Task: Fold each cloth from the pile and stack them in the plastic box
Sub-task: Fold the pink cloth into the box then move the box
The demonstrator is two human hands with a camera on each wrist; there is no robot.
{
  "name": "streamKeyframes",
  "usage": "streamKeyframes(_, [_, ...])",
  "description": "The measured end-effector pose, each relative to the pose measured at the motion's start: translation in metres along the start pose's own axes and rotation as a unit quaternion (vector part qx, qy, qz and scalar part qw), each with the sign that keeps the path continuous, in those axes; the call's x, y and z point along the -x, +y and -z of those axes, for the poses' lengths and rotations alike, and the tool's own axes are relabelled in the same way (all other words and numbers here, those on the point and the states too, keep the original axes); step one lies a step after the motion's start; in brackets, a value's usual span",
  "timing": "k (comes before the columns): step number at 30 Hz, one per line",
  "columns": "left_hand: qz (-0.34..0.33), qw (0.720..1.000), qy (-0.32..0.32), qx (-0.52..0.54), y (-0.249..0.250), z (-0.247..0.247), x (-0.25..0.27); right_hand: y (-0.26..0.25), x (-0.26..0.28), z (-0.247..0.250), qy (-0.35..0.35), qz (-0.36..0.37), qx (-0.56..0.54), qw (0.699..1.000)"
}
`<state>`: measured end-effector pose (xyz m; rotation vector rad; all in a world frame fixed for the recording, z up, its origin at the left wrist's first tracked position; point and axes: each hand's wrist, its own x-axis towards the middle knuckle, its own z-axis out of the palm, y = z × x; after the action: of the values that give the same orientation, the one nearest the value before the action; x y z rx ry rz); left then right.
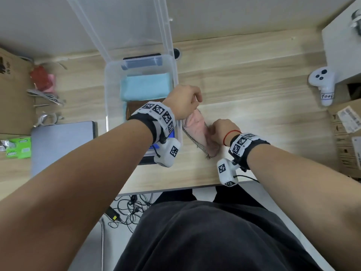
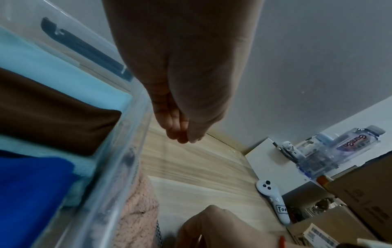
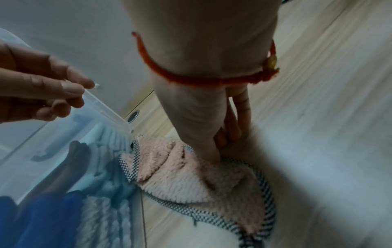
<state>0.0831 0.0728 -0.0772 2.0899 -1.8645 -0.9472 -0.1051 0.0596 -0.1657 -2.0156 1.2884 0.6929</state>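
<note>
Head view: tabletop [image 1: 254,90], then plastic box [image 1: 109,79] at ten o'clock, already holding folded cloths [image 1: 144,87]. Pink cloth [image 1: 197,130] lies just beside it, unfolded; right hand [image 1: 222,130] pinches it, left hand [image 1: 185,100] hangs loosely curled, empty.

Fluffy pink cloth [image 3: 186,181], clear glossy plastic box [image 1: 109,81], matt wood-grain table [image 1: 254,79]

Pink cloth [image 1: 199,132] crumpled on table beside clear plastic box [image 1: 109,89].
</note>
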Motion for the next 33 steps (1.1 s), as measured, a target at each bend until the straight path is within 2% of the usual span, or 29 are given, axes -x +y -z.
streamKeyframes(3, [0.006,1.000,-0.025,-0.010,0.011,-0.012,-0.008,0.016,-0.001,0.005,0.018,0.044,0.003,0.999])
streamKeyframes(6, [0.031,0.994,-0.089,-0.052,0.015,-0.032,-0.013,0.022,0.003,0.007,-0.004,0.166,-0.003,0.986])
streamKeyframes(8, [0.048,0.987,-0.128,-0.080,0.018,-0.051,-0.014,0.022,0.008,0.001,-0.024,0.214,0.068,0.974])
streamKeyframes(10, [0.065,0.980,-0.163,-0.093,0.022,-0.067,-0.013,0.026,0.009,-0.012,0.009,0.237,0.129,0.963])
streamKeyframes(11, [0.069,0.977,-0.178,-0.099,0.024,-0.074,-0.013,0.031,0.008,-0.015,0.029,0.236,0.126,0.963])
streamKeyframes(13, [0.070,0.972,-0.197,-0.105,0.026,-0.084,-0.011,0.043,0.007,-0.014,0.045,0.219,0.062,0.973])
streamKeyframes(15, [0.069,0.972,-0.204,-0.093,0.032,-0.091,-0.013,0.059,0.007,0.003,0.039,0.182,-0.061,0.981])
streamKeyframes(17, [0.059,0.975,-0.204,-0.071,0.043,-0.096,-0.016,0.078,0.008,0.026,0.041,0.133,-0.197,0.971])
streamKeyframes(20, [0.060,0.984,-0.169,-0.008,0.066,-0.095,-0.021,0.094,0.007,0.063,0.058,0.078,-0.374,0.922])
streamKeyframes(22, [0.071,0.990,-0.110,0.059,0.084,-0.091,-0.027,0.101,0.012,0.091,0.063,0.087,-0.442,0.890])
streamKeyframes(26, [0.096,0.989,0.034,0.103,0.117,-0.073,-0.045,0.104,0.033,0.140,0.017,0.142,-0.500,0.854])
streamKeyframes(29, [0.079,0.984,0.078,0.141,0.134,-0.055,-0.053,0.105,0.049,0.168,0.017,0.160,-0.528,0.834])
streamKeyframes(30, [0.070,0.982,0.090,0.150,0.139,-0.048,-0.053,0.107,0.053,0.176,0.031,0.178,-0.515,0.838])
streamKeyframes(33, [0.062,0.974,0.142,0.164,0.151,-0.027,-0.052,0.111,0.064,0.197,0.150,0.224,-0.357,0.894])
